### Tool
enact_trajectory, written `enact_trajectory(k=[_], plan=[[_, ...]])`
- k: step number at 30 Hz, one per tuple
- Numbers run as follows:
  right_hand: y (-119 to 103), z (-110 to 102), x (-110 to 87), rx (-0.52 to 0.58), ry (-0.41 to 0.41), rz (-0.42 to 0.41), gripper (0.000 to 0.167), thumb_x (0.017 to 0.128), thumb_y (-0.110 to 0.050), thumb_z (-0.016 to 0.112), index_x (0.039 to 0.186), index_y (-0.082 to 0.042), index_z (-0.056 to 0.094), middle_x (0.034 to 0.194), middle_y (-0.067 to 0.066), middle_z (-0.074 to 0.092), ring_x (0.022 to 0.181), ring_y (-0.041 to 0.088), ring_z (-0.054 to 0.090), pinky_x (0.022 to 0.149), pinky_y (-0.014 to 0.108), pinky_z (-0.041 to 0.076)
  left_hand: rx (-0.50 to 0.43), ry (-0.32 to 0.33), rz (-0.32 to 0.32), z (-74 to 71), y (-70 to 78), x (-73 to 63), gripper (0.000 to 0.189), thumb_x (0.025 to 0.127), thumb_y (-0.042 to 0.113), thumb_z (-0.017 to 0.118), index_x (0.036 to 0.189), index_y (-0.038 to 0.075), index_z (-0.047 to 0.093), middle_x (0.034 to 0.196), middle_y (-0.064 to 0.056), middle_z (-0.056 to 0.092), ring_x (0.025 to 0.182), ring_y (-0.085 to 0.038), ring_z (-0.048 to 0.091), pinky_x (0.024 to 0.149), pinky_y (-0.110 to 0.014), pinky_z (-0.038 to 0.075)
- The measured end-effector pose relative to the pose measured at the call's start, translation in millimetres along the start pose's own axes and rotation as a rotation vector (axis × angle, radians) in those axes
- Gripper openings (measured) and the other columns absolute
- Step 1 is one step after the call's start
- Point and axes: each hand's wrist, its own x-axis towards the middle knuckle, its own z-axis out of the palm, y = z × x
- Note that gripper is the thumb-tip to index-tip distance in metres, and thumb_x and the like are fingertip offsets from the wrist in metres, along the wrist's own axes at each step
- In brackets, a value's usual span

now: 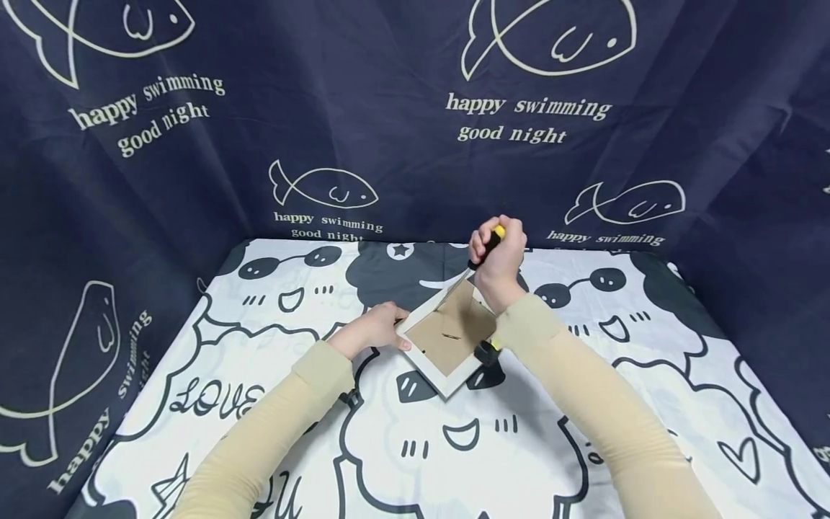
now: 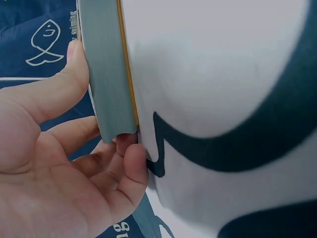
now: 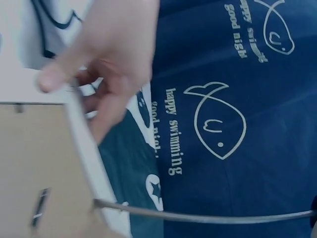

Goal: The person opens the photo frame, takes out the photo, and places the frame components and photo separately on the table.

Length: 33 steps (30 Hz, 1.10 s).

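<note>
One cloth-covered counter [image 1: 519, 476] bears, I see, a brown-backed white frame [image 1: 447, 353], just 12 o'clock of its middle. The left hand [image 1: 378, 328] clamps its grip on the 9 o'clock corner; the right hand [image 1: 507, 261], at 1 o'clock, wraps its grip round a screwdriver [image 1: 494, 242].

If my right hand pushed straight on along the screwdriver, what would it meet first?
Probably the white frame, at its inner edge beside the brown backing, ahead of the screwdriver; exact depth is unclear.
</note>
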Motion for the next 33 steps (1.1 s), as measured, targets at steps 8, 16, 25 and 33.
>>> enact_trajectory(k=[8,16,25,33], plan=[[-36.2,-16.8,-23.2,0.117,-0.208,-0.08,0.039,0.089,-0.018,0.029,0.051,-0.012,0.038,0.041,-0.001,0.033,0.035,0.011,0.028,0.035,0.022,0.018,-0.015,0.107,0.013,7.4,-2.8,-9.5,0.052,0.071,0.025,0.082,0.113,0.0,0.066,0.099,-0.01,0.067,0.08,-0.017,0.06,0.072,-0.03,0.052],[-77.1,-18.8,-16.5,-0.182,-0.298,-0.242,0.043,0.092,-0.013,0.034,0.051,-0.004,0.039,0.041,0.003,0.038,0.034,0.014,0.032,0.033,0.025,0.023,0.101,0.216,-0.005,14.2,-5.6,-23.2,0.046,0.076,0.038,0.077,0.101,0.0,0.069,0.089,-0.009,0.066,0.074,-0.017,0.056,0.068,-0.03,0.049],[-91.6,-38.3,20.3,-1.18,-0.35,-0.259,0.06,0.098,-0.036,0.046,0.05,-0.001,0.051,0.04,-0.002,0.044,0.031,0.014,0.04,0.034,0.024,0.033,0.313,0.278,-0.003,19.1,1.9,-50.0,0.049,0.084,0.039,0.068,0.095,-0.009,0.066,0.078,-0.015,0.061,0.065,-0.022,0.059,0.057,-0.032,0.052],[-64.7,-68.3,51.8,-1.684,-0.446,-0.207,0.043,0.086,-0.047,0.06,0.061,-0.012,0.061,0.053,0.001,0.052,0.051,0.019,0.049,0.045,0.03,0.036,0.466,0.321,0.074,30.1,20.5,-71.2,0.051,0.081,0.043,0.069,0.093,-0.007,0.069,0.076,-0.015,0.063,0.069,-0.025,0.061,0.059,-0.037,0.054]])
